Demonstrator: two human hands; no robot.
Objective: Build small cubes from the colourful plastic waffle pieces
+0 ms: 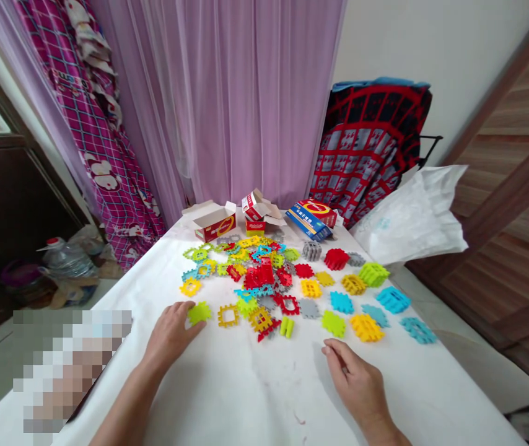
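Note:
My left hand rests at the left of a heap of plastic building pieces. Its thumb and fingers close on the edges of a lime green interlocking tile. To the right of that tile lies a mustard square frame piece. My right hand hovers over or rests on the cloth with its fingers curled in, and I see nothing in it. Nearest to it are a lime green tile and a yellow block. A red block sits on the mixed heap between the hands.
Small open cartons, including a red one, stand at the table's back. A blue box lies beside them. A white bag stands at the right edge. Sorted tiles and blocks, such as a blue block, spread along the right.

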